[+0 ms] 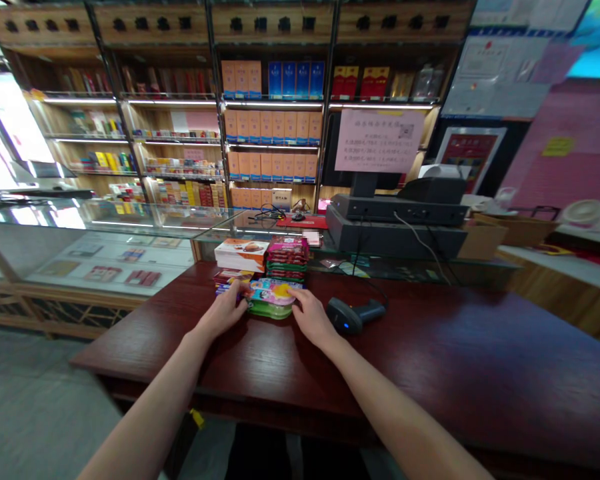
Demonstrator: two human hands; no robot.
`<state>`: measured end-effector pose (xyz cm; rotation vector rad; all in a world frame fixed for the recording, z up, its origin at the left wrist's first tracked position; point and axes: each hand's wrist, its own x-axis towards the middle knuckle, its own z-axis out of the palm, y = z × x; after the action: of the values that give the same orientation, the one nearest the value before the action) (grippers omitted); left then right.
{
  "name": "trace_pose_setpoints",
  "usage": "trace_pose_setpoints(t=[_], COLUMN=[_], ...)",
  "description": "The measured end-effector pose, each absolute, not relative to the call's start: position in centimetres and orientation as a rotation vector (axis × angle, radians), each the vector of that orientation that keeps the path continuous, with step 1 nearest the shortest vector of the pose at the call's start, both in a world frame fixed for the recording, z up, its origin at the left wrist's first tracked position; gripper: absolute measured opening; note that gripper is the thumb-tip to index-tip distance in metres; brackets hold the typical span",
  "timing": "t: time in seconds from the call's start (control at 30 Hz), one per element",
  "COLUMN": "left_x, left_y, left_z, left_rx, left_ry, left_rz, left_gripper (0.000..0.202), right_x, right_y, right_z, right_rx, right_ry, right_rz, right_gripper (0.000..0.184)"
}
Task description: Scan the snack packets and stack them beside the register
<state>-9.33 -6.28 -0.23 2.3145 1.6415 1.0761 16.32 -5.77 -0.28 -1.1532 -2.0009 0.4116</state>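
Observation:
Both my hands reach onto a dark red counter [430, 360]. My left hand [225, 310] and my right hand [310, 317] grip the two ends of a small stack of colourful flat packets [271, 297], pink and blue on top with green beneath. Fingers of both hands curl round the stack's edges. Just behind stands a taller pile of pink, red and green packets [287, 257]. Left of that pile, a white and orange box [242, 254] rests on other flat packs.
A black barcode scanner [353, 315] lies right of my right hand, its cable running back to a black till [395, 223] with a monitor. A glass display case [105, 247] stands at left. Shelves of boxed goods [270, 133] fill the back wall.

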Motion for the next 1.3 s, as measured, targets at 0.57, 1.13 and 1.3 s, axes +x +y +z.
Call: trace_pose_setpoints(t=[0.57, 1.13, 1.3], left_x=[-8.7, -9.0, -8.9], left_y=[-6.8, -6.3, -6.3], left_z=[-0.2, -0.4, -0.4], left_rx=[2.395, 2.513, 2.523], left_ry=[1.777, 1.873, 1.878], left_rz=[1.021, 1.021, 1.035], left_gripper=[0.02, 0.025, 0.024], right_x=[16.9, 16.9, 16.9], right_y=[-6.0, -6.3, -6.0], right_z=[-2.1, -2.0, -2.1], right_rx=[-1.066, -1.05, -1.04], right_ry=[-1.989, -1.968, -1.959], right_rz=[0.446, 0.446, 0.423], right_gripper=[0.053, 0.054, 0.055])
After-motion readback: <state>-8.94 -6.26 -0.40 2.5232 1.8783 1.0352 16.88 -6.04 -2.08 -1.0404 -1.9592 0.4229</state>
